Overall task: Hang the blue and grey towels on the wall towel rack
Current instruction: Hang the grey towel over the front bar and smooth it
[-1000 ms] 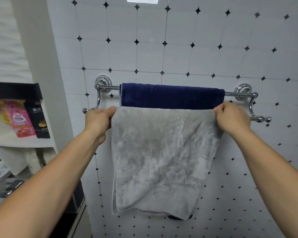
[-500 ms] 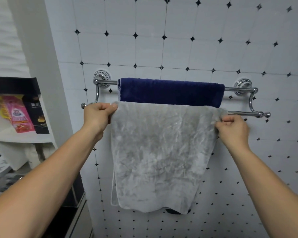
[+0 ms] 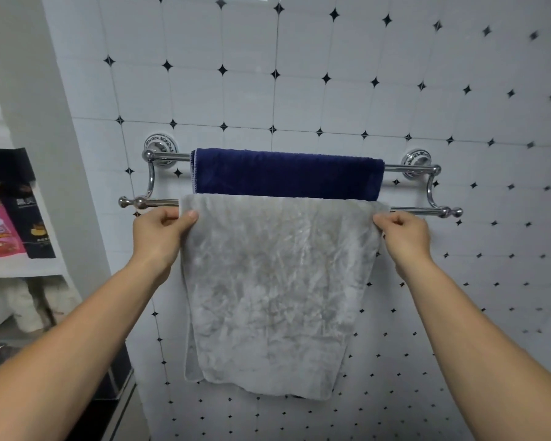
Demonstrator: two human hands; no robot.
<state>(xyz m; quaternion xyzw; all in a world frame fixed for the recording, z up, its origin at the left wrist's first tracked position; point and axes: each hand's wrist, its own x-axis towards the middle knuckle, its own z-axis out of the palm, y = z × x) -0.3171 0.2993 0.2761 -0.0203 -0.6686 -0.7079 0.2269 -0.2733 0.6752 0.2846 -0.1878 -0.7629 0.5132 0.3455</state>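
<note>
Head view: creased grey towel (image 3: pixel 274 288) draped over the front bar (image 3: pixel 153 203), left hand (image 3: pixel 159 233) and right hand (image 3: pixel 404 237) pinching its top corners.

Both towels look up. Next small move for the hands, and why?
Probably let go with both: the grey towel already drapes flat over the front bar, the blue towel over the rear bar, and the left hand and right hand only pinch the grey towel's top corners.
</note>
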